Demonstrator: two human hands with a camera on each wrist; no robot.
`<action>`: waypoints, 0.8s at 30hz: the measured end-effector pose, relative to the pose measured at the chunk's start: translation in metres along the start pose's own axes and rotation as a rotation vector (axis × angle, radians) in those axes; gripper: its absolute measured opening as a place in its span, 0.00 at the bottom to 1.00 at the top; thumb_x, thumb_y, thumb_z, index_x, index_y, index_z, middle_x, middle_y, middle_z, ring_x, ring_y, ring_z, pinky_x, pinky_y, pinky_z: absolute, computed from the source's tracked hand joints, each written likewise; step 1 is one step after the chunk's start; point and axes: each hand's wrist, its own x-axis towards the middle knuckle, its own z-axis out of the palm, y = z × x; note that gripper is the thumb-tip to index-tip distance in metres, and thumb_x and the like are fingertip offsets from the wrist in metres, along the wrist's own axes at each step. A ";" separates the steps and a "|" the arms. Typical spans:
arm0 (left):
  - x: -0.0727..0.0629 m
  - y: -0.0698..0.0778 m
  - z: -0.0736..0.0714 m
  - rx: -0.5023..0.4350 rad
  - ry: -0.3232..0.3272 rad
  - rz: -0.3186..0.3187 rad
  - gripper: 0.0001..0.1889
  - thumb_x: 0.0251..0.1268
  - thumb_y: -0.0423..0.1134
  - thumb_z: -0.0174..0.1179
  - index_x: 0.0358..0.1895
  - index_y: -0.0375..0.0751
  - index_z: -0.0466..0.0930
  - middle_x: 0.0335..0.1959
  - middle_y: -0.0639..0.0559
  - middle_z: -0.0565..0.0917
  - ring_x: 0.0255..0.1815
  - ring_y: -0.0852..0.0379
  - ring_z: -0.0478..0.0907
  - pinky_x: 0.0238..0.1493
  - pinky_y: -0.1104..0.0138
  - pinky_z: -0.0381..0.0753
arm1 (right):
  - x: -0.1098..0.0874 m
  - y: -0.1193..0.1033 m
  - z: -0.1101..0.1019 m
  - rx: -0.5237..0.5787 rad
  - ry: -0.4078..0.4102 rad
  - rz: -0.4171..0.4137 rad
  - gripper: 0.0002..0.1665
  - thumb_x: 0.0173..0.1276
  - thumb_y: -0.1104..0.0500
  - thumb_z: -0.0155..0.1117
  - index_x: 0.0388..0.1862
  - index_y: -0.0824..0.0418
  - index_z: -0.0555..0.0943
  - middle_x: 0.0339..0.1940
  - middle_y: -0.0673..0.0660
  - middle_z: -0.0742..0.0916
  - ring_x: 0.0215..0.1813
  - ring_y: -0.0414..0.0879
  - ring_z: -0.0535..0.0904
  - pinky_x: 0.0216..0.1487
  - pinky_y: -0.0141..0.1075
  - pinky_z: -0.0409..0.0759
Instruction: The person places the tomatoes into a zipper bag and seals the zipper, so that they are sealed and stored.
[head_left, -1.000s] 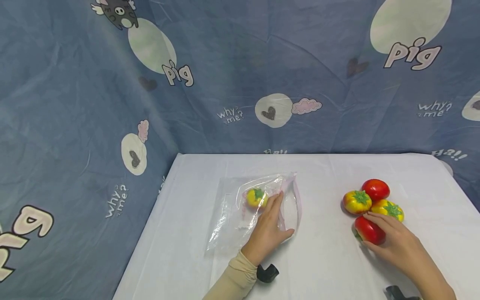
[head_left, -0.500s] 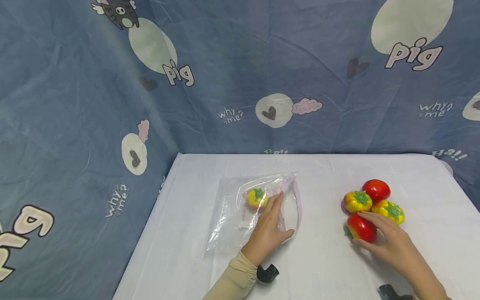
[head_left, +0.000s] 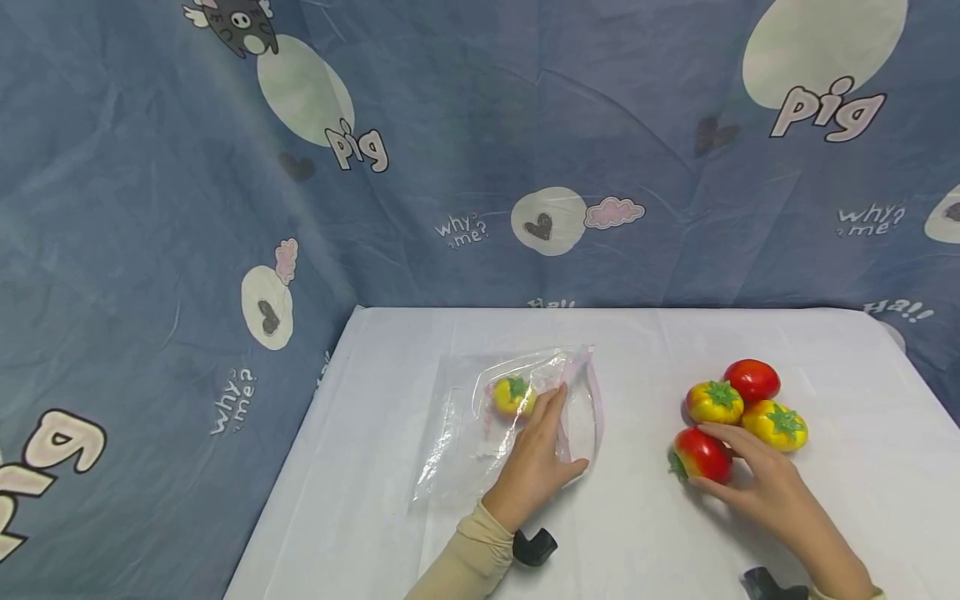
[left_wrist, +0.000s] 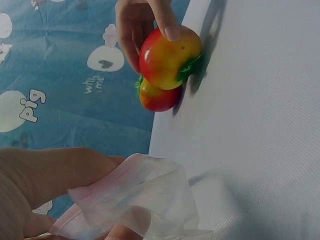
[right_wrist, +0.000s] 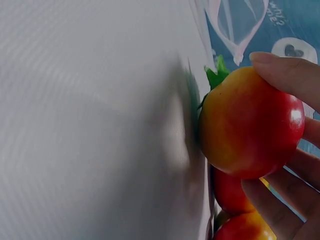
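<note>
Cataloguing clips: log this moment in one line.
left hand: touches plastic bag; right hand: grips red fruit; in bag: yellow fruit; nearby: three more fruits

At lower right I hold a red-and-yellow fruit [head_left: 702, 455], green leaves [head_left: 677, 468] facing left, touching a clear bag [head_left: 450, 454] at lower centre.

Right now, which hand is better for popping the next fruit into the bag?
Probably the right hand: it grips a red fruit, while the left hand is busy at the open bag.

Red fruit [head_left: 707, 457], right hand [head_left: 763, 482], moved nearer bag [head_left: 452, 458]
</note>
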 end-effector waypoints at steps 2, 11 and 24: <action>0.000 0.000 0.000 -0.003 0.000 -0.001 0.57 0.49 0.34 0.81 0.83 0.42 0.54 0.77 0.47 0.66 0.73 0.45 0.73 0.73 0.54 0.77 | 0.001 -0.001 0.001 0.015 -0.002 -0.003 0.46 0.42 0.55 0.90 0.64 0.57 0.81 0.58 0.57 0.87 0.53 0.15 0.69 0.51 0.05 0.67; 0.000 -0.001 0.001 0.001 0.001 -0.002 0.57 0.49 0.35 0.81 0.83 0.43 0.54 0.78 0.47 0.66 0.73 0.45 0.73 0.72 0.54 0.77 | 0.004 -0.002 0.009 0.043 -0.049 0.024 0.46 0.44 0.53 0.89 0.64 0.58 0.80 0.60 0.57 0.87 0.57 0.11 0.64 0.52 0.06 0.67; 0.000 -0.001 0.001 0.002 0.001 -0.004 0.58 0.48 0.35 0.81 0.83 0.43 0.54 0.78 0.46 0.66 0.72 0.43 0.74 0.71 0.52 0.78 | 0.014 -0.010 0.015 0.094 -0.057 -0.019 0.46 0.45 0.53 0.90 0.64 0.55 0.80 0.59 0.55 0.87 0.58 0.15 0.69 0.52 0.09 0.71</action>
